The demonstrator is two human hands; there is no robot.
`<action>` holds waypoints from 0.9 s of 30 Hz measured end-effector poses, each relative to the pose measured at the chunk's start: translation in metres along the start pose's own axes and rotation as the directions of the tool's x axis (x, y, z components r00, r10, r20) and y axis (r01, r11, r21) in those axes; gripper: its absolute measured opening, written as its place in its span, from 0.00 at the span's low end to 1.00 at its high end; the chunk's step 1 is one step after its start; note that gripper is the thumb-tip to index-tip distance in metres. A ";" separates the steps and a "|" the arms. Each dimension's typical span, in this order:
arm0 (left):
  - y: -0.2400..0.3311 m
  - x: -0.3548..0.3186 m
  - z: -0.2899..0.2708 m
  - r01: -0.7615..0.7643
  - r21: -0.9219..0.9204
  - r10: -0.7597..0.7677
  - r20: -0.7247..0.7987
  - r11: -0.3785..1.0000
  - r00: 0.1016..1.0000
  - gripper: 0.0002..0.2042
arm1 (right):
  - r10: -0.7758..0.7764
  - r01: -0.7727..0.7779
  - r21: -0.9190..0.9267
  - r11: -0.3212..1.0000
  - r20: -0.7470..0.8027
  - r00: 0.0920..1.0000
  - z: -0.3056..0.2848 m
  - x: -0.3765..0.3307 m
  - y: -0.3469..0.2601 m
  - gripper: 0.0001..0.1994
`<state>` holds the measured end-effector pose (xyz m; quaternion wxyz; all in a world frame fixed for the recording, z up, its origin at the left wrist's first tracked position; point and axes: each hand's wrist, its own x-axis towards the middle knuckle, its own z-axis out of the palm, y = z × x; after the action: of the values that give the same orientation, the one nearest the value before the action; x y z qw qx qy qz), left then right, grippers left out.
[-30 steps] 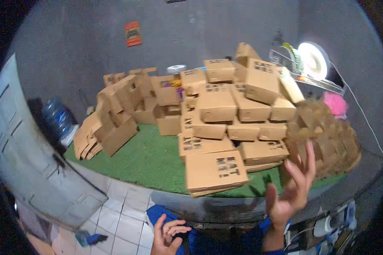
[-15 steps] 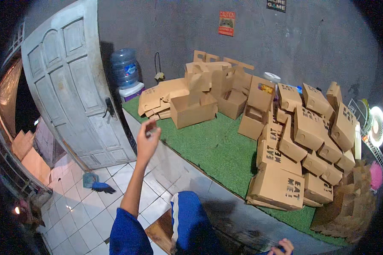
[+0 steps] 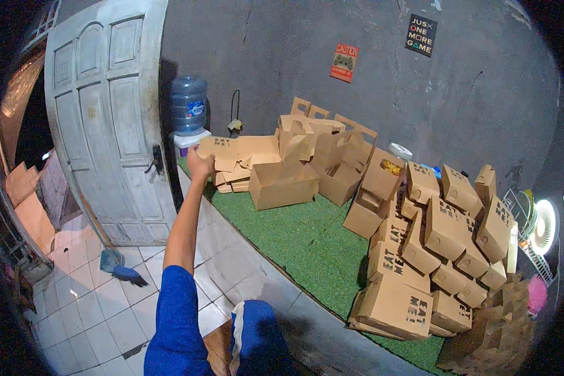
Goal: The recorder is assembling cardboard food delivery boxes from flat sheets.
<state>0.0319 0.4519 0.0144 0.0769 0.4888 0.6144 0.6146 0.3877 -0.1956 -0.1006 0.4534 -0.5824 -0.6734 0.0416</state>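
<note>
My left arm, in a blue sleeve, reaches forward to a pile of flattened cardboard boxes [image 3: 235, 183] at the far left of the green mat. My left hand [image 3: 200, 164] is closed on the left edge of the top flat cardboard box [image 3: 257, 149], which has dark printing and lifts a little at that side. Its fingertips are partly hidden behind the sheet. Just right of the pile stands an open folded box [image 3: 284, 187] with a raised handle flap. My right hand is out of the picture.
Several assembled boxes [image 3: 391, 310] are heaped on the green mat [image 3: 294, 250] at the right. A water bottle dispenser [image 3: 189, 106] stands behind the pile, beside the white door [image 3: 106, 125]. A blue brush and dustpan [image 3: 124, 269] lie on the tiles. A lit fan [image 3: 541, 227] is far right.
My left hand has stretched forward and left from above the mat's edge and taken hold of the top flat cardboard box. My right hand has left the picture. The view has tilted up.
</note>
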 end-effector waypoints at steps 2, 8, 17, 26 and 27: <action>0.019 0.009 -0.005 -0.131 0.026 0.133 -0.142 0.991 0.981 0.29 | -0.148 0.166 -0.259 0.951 0.088 0.985 0.001 -0.011 0.009 0.25; 0.104 0.028 -0.050 -0.341 -0.435 0.320 -0.122 0.834 0.939 0.28 | 0.281 -0.286 -0.001 0.958 -0.183 0.942 0.031 -0.023 0.006 0.17; 0.216 -0.067 -0.182 -0.975 0.182 0.976 0.148 0.130 0.158 0.10 | 0.286 -0.270 0.181 0.946 -0.069 0.956 0.042 -0.001 0.000 0.14; 0.115 -0.324 -0.274 -0.932 0.027 0.615 0.745 0.360 0.259 0.27 | -0.244 0.247 -0.033 0.968 0.081 0.966 0.071 0.055 -0.018 0.27; 0.108 -0.347 -0.283 -0.916 0.029 0.547 0.794 0.400 0.264 0.28 | -0.015 -0.017 0.142 0.990 0.219 0.976 0.072 0.059 -0.023 0.26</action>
<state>0.0667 -0.0071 -0.0052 -0.1407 0.9096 0.3535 0.1669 0.3284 -0.1200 -0.0960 0.4168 -0.5403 -0.7145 0.1542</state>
